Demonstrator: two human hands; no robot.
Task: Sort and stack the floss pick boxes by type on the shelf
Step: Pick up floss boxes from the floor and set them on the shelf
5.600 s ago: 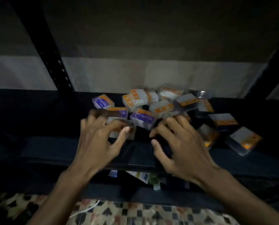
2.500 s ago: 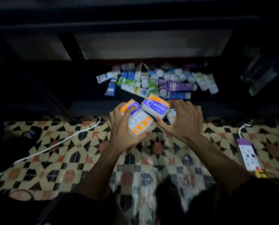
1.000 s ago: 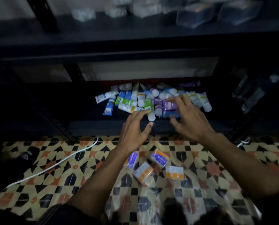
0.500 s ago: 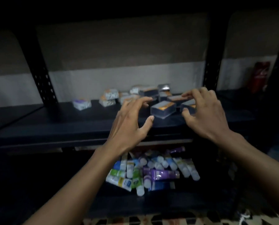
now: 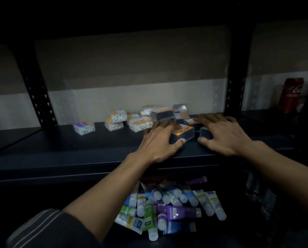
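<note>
**Both hands down on the box pile**

The floss pick boxes [image 5: 140, 123] lie in a loose pile toward the back of the dark shelf [image 5: 78, 151], near the middle of its width. The left hand [image 5: 160, 142] is spread wide, palm down. Its thumb touches the near edge of an orange-topped box [image 5: 182, 133], and its blurred fingers stretch past that box's 9 o'clock side. At 3 o'clock of that box, the right hand [image 5: 224, 135] lies flat and splayed over other dark boxes [image 5: 205, 131], with its thumb just beside the front of one. A purple-topped box [image 5: 83, 126] sits alone at the pile's 9 o'clock, apart from the rest. A red can [image 5: 291, 94] stands well off at 3 o'clock, past the shelf's upright. Beneath the shelf, at 6 o'clock, lies a heap of tubes [image 5: 169, 206]. A striped sleeve [image 5: 47, 228] covers the left upper arm.
</note>
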